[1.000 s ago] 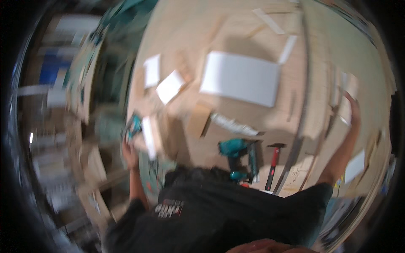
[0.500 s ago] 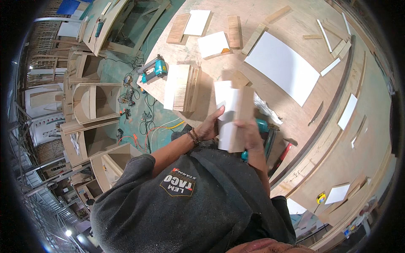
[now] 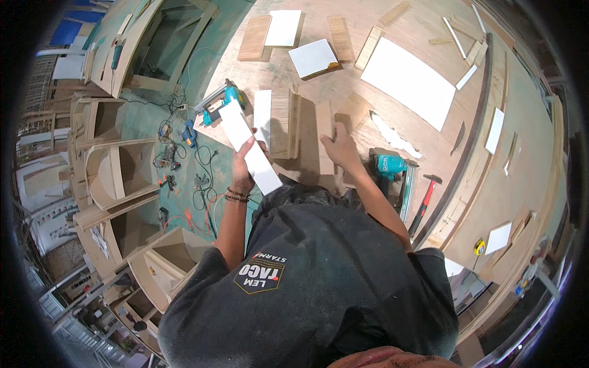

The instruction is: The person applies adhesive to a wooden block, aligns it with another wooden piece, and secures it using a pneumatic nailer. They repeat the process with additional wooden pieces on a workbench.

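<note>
My left hand [image 3: 244, 164] is closed around a long white-faced board strip [image 3: 250, 148], held tilted at the table's near left edge. My right hand [image 3: 341, 147] grips the edge of a bare wooden strip [image 3: 325, 132], its fingers curled along the right side. Between the two hands lies a stack of wooden strips [image 3: 283, 126], with another white strip [image 3: 262, 119] along its left side. Beyond the left hand's board sits a teal nail gun [image 3: 224, 101], partly covered by that board.
Right of my right hand lie a second teal nail gun [image 3: 392, 168] and a red-handled hammer [image 3: 424, 202]. Farther back are a large white panel [image 3: 408, 83], a smaller white panel [image 3: 314, 59] and wooden blocks. Cables [image 3: 199, 165] and cabinet carcasses [image 3: 126, 168] occupy the floor at left.
The white strip and the wooden strip, held together before, are now apart. My left hand has carried the white one left; my right hand has moved slightly away from my body with the wooden one.
</note>
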Motion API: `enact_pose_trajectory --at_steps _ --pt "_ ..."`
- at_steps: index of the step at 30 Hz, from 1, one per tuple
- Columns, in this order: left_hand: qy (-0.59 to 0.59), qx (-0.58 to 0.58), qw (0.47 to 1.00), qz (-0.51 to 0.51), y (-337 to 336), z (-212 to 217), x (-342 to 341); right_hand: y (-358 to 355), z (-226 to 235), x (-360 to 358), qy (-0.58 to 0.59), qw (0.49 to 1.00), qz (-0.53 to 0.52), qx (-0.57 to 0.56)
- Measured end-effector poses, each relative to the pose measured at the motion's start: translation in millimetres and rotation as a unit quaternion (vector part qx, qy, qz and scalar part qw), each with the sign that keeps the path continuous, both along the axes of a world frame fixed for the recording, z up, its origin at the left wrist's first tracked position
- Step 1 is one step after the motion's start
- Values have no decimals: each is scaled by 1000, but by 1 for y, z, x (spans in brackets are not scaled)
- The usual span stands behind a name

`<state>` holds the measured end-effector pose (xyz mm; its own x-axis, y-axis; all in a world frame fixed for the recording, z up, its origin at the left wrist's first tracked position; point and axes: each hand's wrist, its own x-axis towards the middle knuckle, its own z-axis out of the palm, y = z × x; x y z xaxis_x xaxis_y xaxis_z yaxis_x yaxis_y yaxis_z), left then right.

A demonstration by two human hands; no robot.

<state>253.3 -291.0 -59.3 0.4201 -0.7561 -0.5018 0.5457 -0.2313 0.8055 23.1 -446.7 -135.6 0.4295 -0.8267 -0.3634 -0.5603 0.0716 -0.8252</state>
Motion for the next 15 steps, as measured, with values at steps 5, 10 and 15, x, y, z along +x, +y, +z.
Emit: enact_pose_trajectory --at_steps 5,10,15 --pt "-13 39 998 47 4 3 31 13 4 66 94 995 -2 -21" --pt "-4 35 999 16 -7 -2 32 31 -33 84 -10 994 -24 -109" --pt "-2 41 998 -45 -16 -8 20 53 -12 71 -71 995 -62 -39"
